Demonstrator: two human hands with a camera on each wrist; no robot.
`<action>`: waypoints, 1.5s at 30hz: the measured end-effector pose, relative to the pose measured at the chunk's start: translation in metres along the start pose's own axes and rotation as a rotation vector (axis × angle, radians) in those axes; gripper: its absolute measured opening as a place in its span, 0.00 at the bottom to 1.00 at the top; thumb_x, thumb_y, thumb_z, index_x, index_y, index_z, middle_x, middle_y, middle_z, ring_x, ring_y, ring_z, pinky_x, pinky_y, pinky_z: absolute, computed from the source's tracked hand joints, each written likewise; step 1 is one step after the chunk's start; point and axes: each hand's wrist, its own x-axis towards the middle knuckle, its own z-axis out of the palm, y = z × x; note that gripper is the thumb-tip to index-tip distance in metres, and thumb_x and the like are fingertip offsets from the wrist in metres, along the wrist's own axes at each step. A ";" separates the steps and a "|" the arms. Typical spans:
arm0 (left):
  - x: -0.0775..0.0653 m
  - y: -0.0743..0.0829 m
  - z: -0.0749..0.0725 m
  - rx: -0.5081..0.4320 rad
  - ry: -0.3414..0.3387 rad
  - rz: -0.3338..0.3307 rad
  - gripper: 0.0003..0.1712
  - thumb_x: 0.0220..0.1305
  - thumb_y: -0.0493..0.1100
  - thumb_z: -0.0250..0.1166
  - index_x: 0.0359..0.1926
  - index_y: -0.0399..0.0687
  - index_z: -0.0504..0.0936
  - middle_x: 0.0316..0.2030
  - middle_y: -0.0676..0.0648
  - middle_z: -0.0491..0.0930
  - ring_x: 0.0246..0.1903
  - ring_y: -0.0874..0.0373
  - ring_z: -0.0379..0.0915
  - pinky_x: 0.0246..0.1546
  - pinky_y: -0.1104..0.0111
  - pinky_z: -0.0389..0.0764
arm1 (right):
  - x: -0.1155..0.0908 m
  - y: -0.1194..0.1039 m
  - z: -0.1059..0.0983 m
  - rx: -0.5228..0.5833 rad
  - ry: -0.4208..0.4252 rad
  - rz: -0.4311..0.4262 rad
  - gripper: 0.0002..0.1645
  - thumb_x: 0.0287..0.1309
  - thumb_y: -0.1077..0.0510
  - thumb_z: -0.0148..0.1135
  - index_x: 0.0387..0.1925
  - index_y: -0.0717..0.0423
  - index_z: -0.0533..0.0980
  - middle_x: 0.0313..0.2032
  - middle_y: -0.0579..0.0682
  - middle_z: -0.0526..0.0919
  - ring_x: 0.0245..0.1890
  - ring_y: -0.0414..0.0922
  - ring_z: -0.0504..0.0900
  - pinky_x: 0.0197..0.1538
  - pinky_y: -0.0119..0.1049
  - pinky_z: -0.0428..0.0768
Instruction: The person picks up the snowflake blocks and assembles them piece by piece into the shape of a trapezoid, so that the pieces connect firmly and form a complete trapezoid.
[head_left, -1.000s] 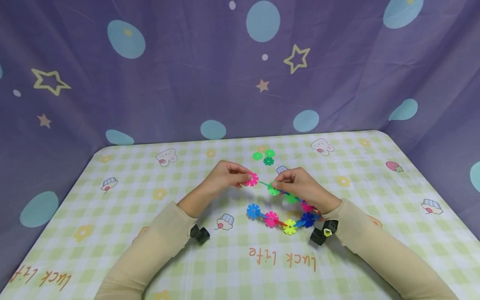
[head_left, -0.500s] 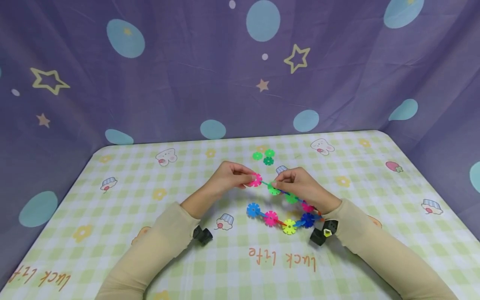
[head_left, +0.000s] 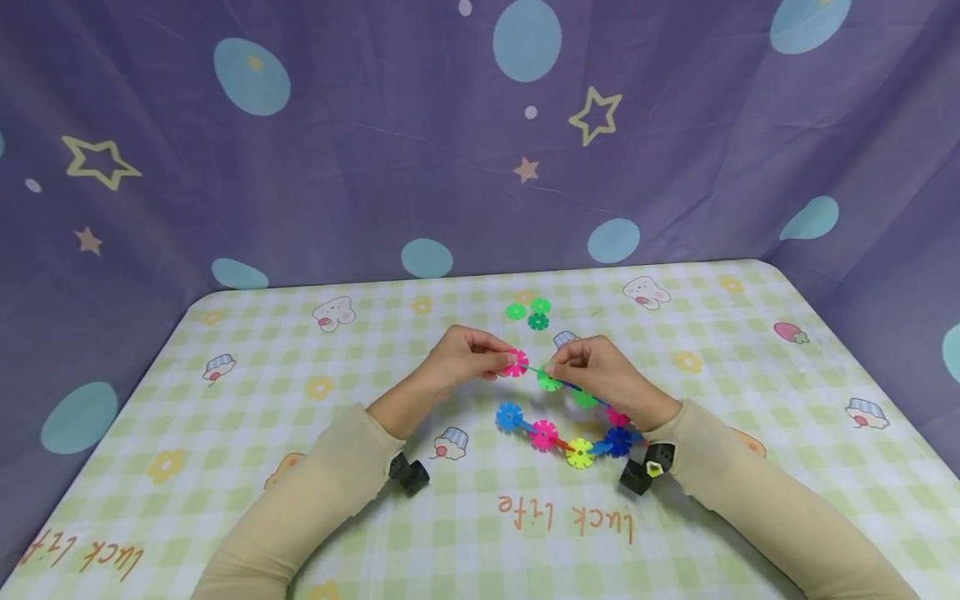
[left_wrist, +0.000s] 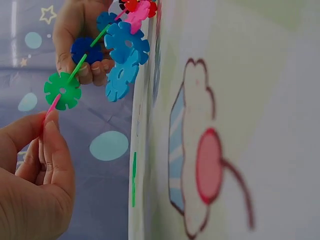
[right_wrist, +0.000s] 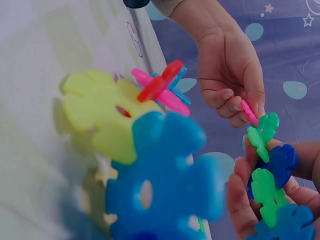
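My left hand (head_left: pixel 459 360) pinches a pink notched plastic disc (head_left: pixel 517 363) between thumb and fingertips. The disc's edge meets a green notched disc (left_wrist: pixel 62 91), the end piece of a linked chain, right at its notches in the left wrist view. My right hand (head_left: pixel 600 371) grips that chain a little behind the end, around a dark blue disc (right_wrist: pixel 283 159) and a light green disc (head_left: pixel 550 380). From there the chain curves back under my right wrist through a yellow disc (head_left: pixel 580 453) and a pink one (head_left: pixel 543 435) to a light blue disc (head_left: pixel 510 417) at its other end.
Beyond my hands, three loose green discs lie on the checked tablecloth: a light one (head_left: pixel 516 311), another light one (head_left: pixel 541 307) and a darker one (head_left: pixel 538 322). A purple patterned curtain (head_left: pixel 337 192) hangs behind the table's far edge.
My left hand has moved slightly right, bringing the pink disc up to the chain's green end disc. The gap between them has closed. My right hand stays nearly still.
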 end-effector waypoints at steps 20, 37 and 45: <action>0.007 -0.001 -0.004 0.019 0.031 0.049 0.11 0.56 0.35 0.68 0.39 0.31 0.84 0.31 0.46 0.86 0.28 0.61 0.81 0.40 0.51 0.81 | -0.013 -0.004 0.029 0.223 0.063 0.085 0.10 0.64 0.60 0.56 0.37 0.66 0.76 0.22 0.48 0.81 0.17 0.38 0.69 0.27 0.26 0.72; 0.005 0.002 0.007 0.076 -0.106 0.089 0.11 0.56 0.37 0.69 0.39 0.33 0.85 0.28 0.48 0.85 0.27 0.62 0.79 0.37 0.56 0.82 | -0.010 -0.003 0.009 0.112 -0.062 0.020 0.16 0.62 0.56 0.59 0.44 0.65 0.78 0.36 0.57 0.84 0.32 0.40 0.80 0.38 0.36 0.80; 0.021 0.002 0.005 0.070 -0.074 0.056 0.13 0.58 0.36 0.67 0.43 0.32 0.83 0.33 0.43 0.85 0.32 0.56 0.82 0.41 0.56 0.81 | -0.001 0.001 0.009 0.162 0.014 0.086 0.14 0.61 0.54 0.61 0.38 0.63 0.80 0.28 0.45 0.82 0.27 0.38 0.74 0.33 0.32 0.75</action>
